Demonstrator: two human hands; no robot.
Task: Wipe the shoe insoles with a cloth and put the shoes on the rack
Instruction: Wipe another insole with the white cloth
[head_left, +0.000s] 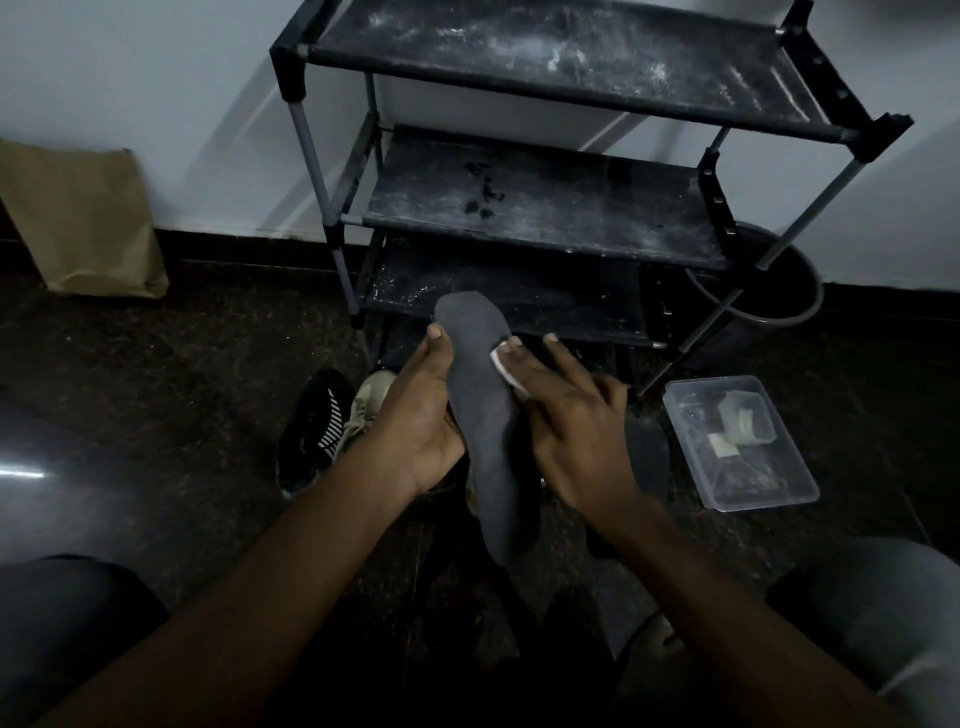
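**A:** Where is the insole?

**B:** The dark grey insole (483, 415) is held up in front of the lowest shelf of the rack (545, 208). Its toe end points up and away, and its heel end points down toward the person's knees.

**A:** Which hand has it?

**B:** The left hand (426, 415) grasps it along the left edge, with the thumb over the front face near the toe and the palm behind.

**A:** And the right hand?

**B:** The right hand (576, 431) is flat, with its fingers straight and spread. Two fingertips press a small white cloth (506, 369) against the insole's right edge, and nothing is curled round it.

**A:** The shoes?

**B:** They sit on the dark floor left of the hands, not on the rack. There is a black shoe with white stripes (311, 431), and touching it an olive lace-up shoe (369, 400), partly hidden by the left wrist.

**A:** Any brand or label?

**B:** The light is too dim to read any. The stripes are the only marking I can make out.

**A:** What else is there?

**B:** The rack is black with three dusty shelves and stands against a pale wall. A second insole (647, 457) lies flat on the floor just right of the right hand. Beside it is a clear plastic container (779, 493) holding small pale pieces. A dark round bin (769, 291) stands behind the rack's right leg, and a brown paper bag (83, 223) leans on the wall at far left
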